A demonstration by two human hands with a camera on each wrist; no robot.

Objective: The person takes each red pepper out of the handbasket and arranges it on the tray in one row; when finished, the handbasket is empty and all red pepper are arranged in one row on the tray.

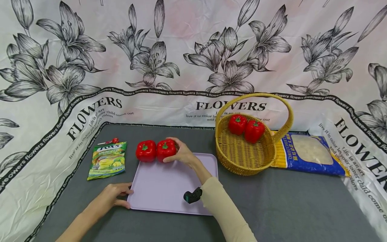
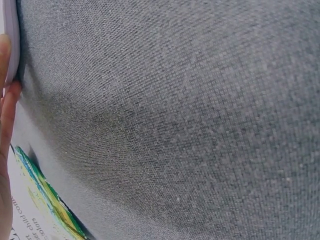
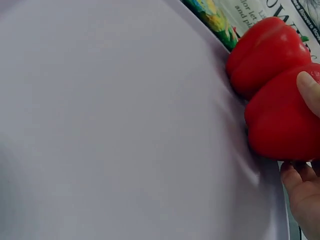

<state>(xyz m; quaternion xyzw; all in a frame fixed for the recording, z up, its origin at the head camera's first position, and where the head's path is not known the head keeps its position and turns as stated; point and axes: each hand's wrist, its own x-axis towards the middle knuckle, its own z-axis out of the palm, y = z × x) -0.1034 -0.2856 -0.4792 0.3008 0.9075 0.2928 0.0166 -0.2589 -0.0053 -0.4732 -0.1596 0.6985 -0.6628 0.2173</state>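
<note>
My right hand [image 1: 179, 153] grips a red bell pepper [image 1: 166, 151], thumb on the near side and fingers round the back. This pepper sits at the far left part of the pale purple tray [image 1: 169, 195], right beside another red bell pepper [image 1: 146, 151]. The right wrist view shows the thumb on the gripped pepper [image 3: 285, 117], the other fingers partly hidden beneath it. With thumb and fingertips, my left hand [image 1: 112, 196] holds the tray's left edge near its front corner. Only some left fingers [image 2: 7, 117] and a strip of tray appear in the left wrist view.
A yellow wicker basket [image 1: 222, 153] with a tall handle holds two more red peppers [image 1: 254, 131]. Behind it on the right lies a blue and yellow pasta bag [image 1: 311, 151]. A green candy bag [image 1: 107, 161] lies left of the tray, a small red item [image 1: 115, 140] behind it.
</note>
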